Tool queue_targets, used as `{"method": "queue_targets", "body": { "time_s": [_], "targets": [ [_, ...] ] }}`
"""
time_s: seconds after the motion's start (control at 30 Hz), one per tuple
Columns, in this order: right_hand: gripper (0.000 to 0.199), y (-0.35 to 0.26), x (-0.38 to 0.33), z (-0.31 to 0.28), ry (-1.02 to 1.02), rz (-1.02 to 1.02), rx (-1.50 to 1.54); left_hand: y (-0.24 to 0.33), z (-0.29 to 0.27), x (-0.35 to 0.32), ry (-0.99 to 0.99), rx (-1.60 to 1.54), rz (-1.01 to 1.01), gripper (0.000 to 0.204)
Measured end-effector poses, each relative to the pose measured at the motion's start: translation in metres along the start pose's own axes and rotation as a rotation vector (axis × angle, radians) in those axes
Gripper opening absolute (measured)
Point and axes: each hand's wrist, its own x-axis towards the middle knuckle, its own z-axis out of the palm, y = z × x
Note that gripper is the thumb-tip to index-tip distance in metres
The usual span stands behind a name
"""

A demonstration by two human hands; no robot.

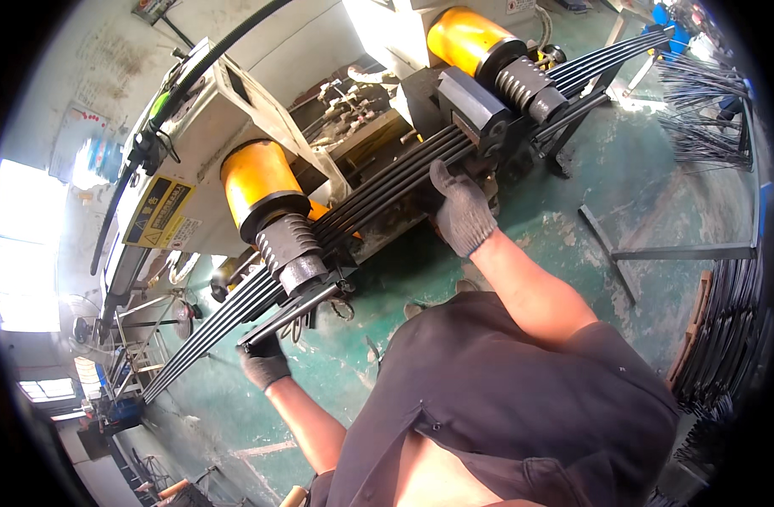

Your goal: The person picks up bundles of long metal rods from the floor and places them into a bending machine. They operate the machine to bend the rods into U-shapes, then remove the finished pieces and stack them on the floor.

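Both gloved hands, left hand (264, 362) and right hand (460, 211), grip the steel bars (378, 190) (from below).

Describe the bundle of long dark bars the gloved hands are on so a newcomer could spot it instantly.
Start at the big pale machine with two yellow cylinders. The bundle of bars runs across its front, beneath both cylinders. Unlike the loose bars stacked at the right, this one has the left hand and right hand on it.
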Motion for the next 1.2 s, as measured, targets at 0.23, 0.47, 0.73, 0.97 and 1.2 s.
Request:
{"method": "queue_targets", "body": {
  "time_s": [0.23,0.47,0.73,0.97,1.2],
  "targets": [
    [0.019,-0.005,0.024,0.040,-0.179,-0.062,0.459,0.122,0.087,0.006,0.363,0.060,-0.041,0.065],
    [0.015,0.000,0.039,0.038,-0.183,-0.061,0.391,0.234,0.128,0.023,0.238,0.095,0.214,0.054],
    [0.020,0.001,0.038,0.034,-0.269,-0.078,0.402,0.312,0.176,0.039,0.256,0.914,0.612,0.044],
    [0.021,-0.004,0.036,0.035,-0.231,-0.036,0.354,0.322,0.321,0.003,0.152,0.930,0.684,0.037],
    [0.024,0.000,0.028,0.046,-0.199,-0.086,0.290,0.339,0.402,-0.013,-0.102,0.892,0.797,0.034]
  ]
}}
